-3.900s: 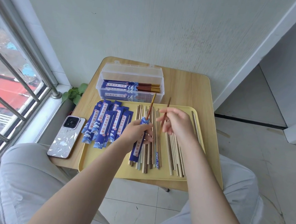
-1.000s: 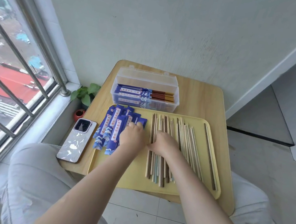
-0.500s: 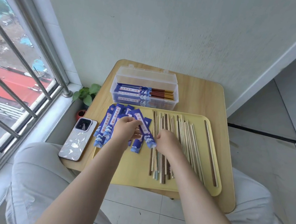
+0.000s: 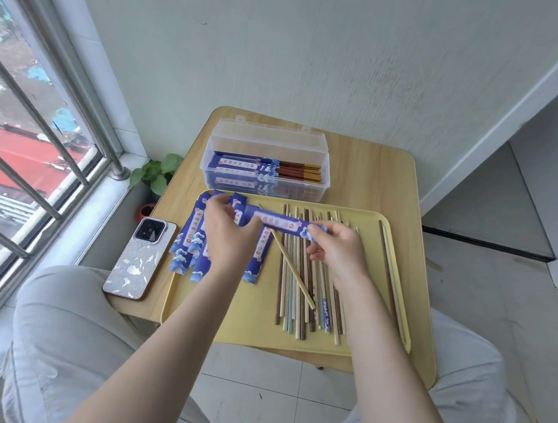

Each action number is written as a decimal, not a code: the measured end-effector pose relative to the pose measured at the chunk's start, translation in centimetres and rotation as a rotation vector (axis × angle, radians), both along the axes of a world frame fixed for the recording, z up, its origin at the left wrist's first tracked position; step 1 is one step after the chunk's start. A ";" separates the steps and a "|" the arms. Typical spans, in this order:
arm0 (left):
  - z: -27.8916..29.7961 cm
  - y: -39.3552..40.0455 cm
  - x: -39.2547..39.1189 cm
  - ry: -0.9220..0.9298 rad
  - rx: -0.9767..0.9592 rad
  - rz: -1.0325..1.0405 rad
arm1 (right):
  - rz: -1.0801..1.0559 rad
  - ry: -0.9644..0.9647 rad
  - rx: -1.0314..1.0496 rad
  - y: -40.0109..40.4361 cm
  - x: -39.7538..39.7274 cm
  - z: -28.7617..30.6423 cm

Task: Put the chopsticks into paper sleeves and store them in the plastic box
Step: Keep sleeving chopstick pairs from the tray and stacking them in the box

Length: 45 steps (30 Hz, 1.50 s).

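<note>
Now your left hand (image 4: 225,236) and right hand (image 4: 337,248) pinch one sleeve (image 4: 281,223) by its ends — crosswise above the tray (image 4: 252,325).

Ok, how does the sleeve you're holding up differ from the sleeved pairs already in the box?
The held sleeve is gripped at its ends by the left hand and right hand, above the tray; the boxed sleeves lie stacked inside the plastic box. The boxed sleeves have brown chopstick ends sticking out on the right; no chopstick shows from the held sleeve. Both share the same blue printed design and lie roughly crosswise.
</note>
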<state>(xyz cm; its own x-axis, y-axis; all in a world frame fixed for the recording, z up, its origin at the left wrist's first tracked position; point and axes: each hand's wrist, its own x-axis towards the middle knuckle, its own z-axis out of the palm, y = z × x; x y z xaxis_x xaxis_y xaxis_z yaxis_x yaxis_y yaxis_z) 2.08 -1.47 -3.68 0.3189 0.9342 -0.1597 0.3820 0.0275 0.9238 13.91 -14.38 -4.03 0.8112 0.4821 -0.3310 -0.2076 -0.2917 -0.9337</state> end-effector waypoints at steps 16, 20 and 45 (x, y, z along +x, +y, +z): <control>-1.1 -0.6 -0.4 0.199 -0.110 -0.491 | 0.492 -0.791 -0.673 0.9 -3.3 -2.2; -0.4 -0.5 -0.7 0.093 -0.254 -0.421 | 0.619 -0.847 -0.688 1.3 -4.1 -2.6; -1.8 -1.4 -0.1 0.289 -0.129 -0.541 | -0.162 -0.479 0.151 1.2 -0.7 6.2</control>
